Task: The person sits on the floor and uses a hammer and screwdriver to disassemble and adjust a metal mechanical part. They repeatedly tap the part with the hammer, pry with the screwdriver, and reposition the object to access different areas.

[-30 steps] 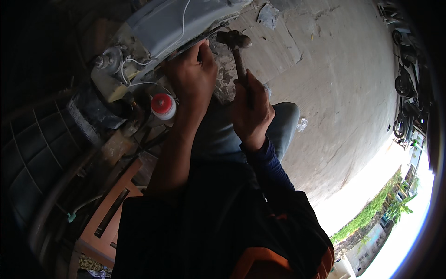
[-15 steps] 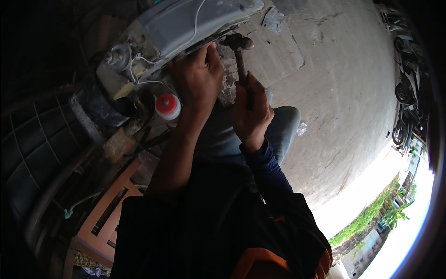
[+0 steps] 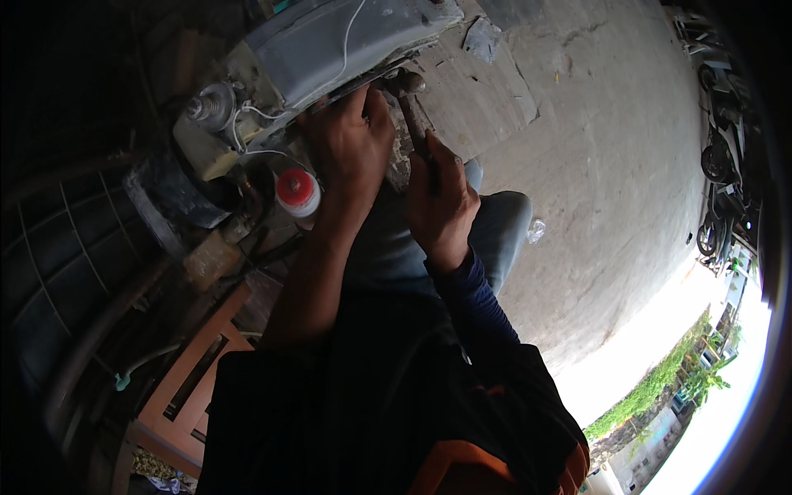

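Note:
A ball-peen hammer [image 3: 410, 95] is gripped by its handle in my right hand [image 3: 444, 202]. Its dark, worn head lies close to the fingertips of my left hand [image 3: 351, 148]. Those left fingers are bent and pressed together at the lower edge of a grey machine [image 3: 318, 43]. Whatever they pinch is hidden behind the fingers and the machine's edge. A thin white cord [image 3: 351, 37] runs over the machine's body. At its left end sits a round, ridged metal part [image 3: 210, 106].
A white bottle with a red cap [image 3: 297, 191] stands left of my left wrist. A brown slatted wooden chair [image 3: 181, 396] is at the lower left. Concrete floor [image 3: 594, 165] stretches to the right, with a grey scrap [image 3: 483, 39] on it. Motorbikes [image 3: 716, 165] stand far right.
My right hand has shifted slightly left, and the hammer head has come down and left, nearer my left fingers. My left hand stays at the machine's edge.

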Demonstrator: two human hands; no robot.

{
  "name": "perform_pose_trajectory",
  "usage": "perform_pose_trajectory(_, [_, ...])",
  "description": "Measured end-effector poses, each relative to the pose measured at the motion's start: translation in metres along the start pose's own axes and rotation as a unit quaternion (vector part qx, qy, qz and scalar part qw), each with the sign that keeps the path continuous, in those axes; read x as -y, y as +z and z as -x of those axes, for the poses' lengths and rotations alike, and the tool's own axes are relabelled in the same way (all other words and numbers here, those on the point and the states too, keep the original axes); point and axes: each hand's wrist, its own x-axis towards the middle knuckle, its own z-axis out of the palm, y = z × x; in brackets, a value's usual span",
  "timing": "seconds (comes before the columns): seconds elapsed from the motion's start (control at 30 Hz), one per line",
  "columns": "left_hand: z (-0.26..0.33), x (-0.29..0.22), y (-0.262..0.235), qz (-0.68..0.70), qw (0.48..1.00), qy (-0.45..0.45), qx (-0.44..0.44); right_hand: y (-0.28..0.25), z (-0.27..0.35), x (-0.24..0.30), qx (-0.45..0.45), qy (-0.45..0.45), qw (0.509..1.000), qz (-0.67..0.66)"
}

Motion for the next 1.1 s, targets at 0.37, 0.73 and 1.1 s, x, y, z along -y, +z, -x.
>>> perform_pose_trajectory(0.37, [0.000, 0.004, 0.005, 0.053, 0.998, -0.004, -0.033, 0.005, 0.006, -0.005, -0.041, -0.040, 0.998, 0.002])
perform_pose_trajectory(0.73, [-0.006, 0.003, 0.006, 0.103, 0.992, 0.036, -0.068, 0.001, 0.003, -0.003, -0.008, -0.038, 0.999, -0.004])
perform_pose_trajectory(1.1, [-0.005, -0.002, -0.003, 0.018, 0.997, 0.049, -0.063, -0.001, 0.007, 0.003, -0.061, 0.019, 0.998, 0.012])
